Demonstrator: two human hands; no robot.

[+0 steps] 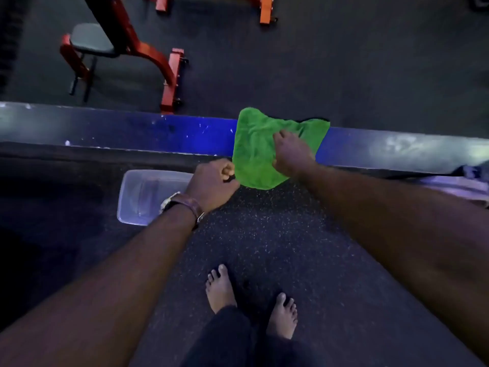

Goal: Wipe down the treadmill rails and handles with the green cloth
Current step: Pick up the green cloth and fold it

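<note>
Green cloth [254, 154] draped across blue treadmill rail [119, 131]; rail runs left-right. Right hand [291, 152] on top, fingers curled into fabric. Left hand [214, 182] curled at cloth's near-left edge, pinch unclear. Wipe likely sideways.

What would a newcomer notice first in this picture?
The bright green cloth draws the eye first. It lies draped over the blue rail at the centre, and the right hand holds it there. Next come the red bench frame at the upper left and the bare feet at the bottom.
</note>
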